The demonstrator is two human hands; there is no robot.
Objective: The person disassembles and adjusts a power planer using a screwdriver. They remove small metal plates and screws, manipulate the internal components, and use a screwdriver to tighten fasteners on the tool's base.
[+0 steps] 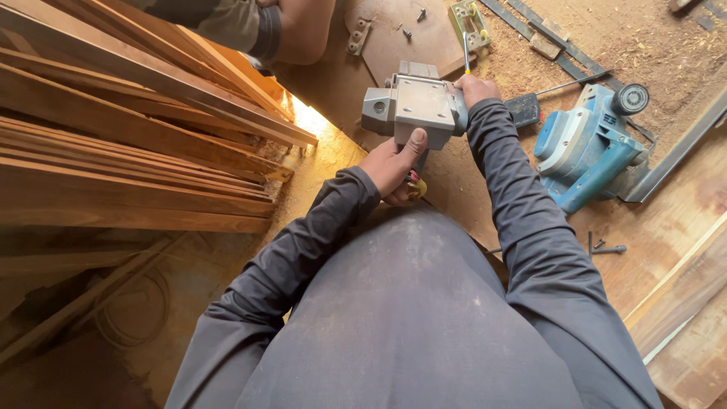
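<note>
— What's over on the left there?

— A stack of long reddish timber boards (136,144), lying flat, well apart from the work. Beyond it another person's leg (291,30) shows at the top edge.

— And the person in the dark sleeves?

— Their left hand (394,167) is closed on the near underside of a grey metal planer body (415,106), thumb up against its flat plate. Something small and yellow (417,188) is tucked under that palm; I cannot tell what it is. The right hand (475,89) is wrapped round the far right end of the same body, so both hands are clamped on it, held up in front of the chest over the sawdusty floor (644,38).

— Heavy, you reckon?

— I'd judge so: cast metal, stiff, hard-edged, likely to slip if gripped by the smooth plate alone. Taking it by both ends, as now, looks the sound way.

— And further right?

— A screwdriver (560,85) with a dark handle lies just beside the right wrist, then a blue electric planer (587,148) resting on the boards. A few loose screws (606,247) lie nearer, below it.
</note>
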